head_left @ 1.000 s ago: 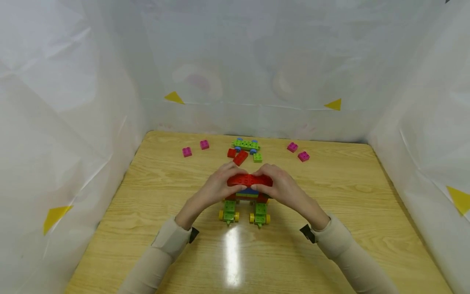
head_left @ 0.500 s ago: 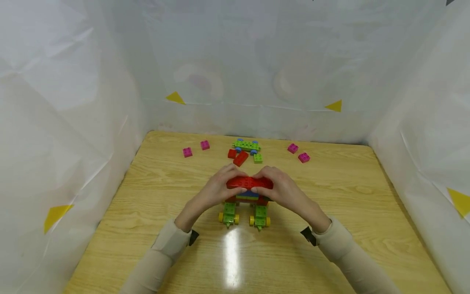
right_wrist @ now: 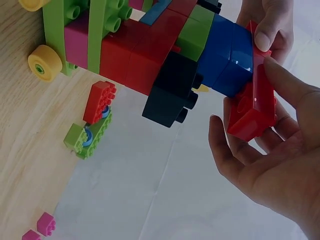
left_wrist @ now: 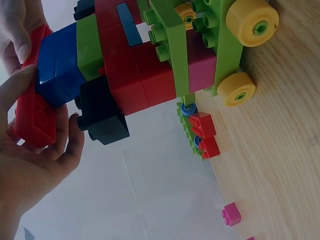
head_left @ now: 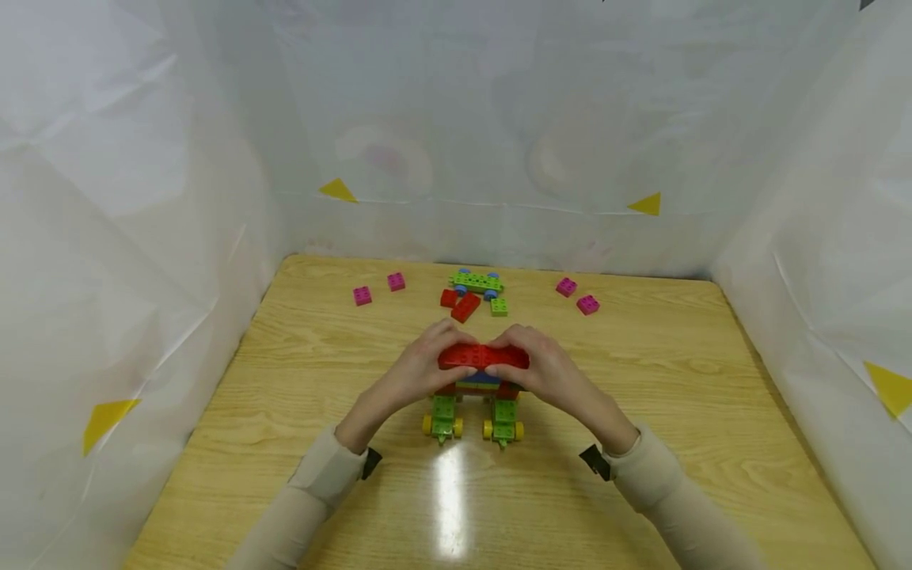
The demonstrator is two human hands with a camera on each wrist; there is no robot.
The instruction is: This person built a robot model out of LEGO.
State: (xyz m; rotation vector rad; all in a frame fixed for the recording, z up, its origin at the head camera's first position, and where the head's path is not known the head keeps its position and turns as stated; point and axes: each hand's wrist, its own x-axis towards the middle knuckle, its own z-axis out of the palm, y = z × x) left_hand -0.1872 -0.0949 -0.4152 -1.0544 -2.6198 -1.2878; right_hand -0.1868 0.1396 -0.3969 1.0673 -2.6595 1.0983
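A tall figure of toy building bricks stands on two green wheeled bases with yellow wheels. Its body has red bricks, green ones, and a black brick jutting out at each side. Blue bricks sit above these, and red bricks with a middle seam lie across the top. My left hand grips the left end of the red top, thumb on the near side, fingers behind. The right hand holds the right end likewise, the thumbtips close together.
Behind the figure lie a green wheeled base with blue wheels, two red bricks and a light green brick. Pink bricks lie at back left and back right. White sheeting encloses the wooden table.
Both hands keep their hold on the red top. The figure and hands have shifted very slightly toward the person; the loose bricks stay where they were.
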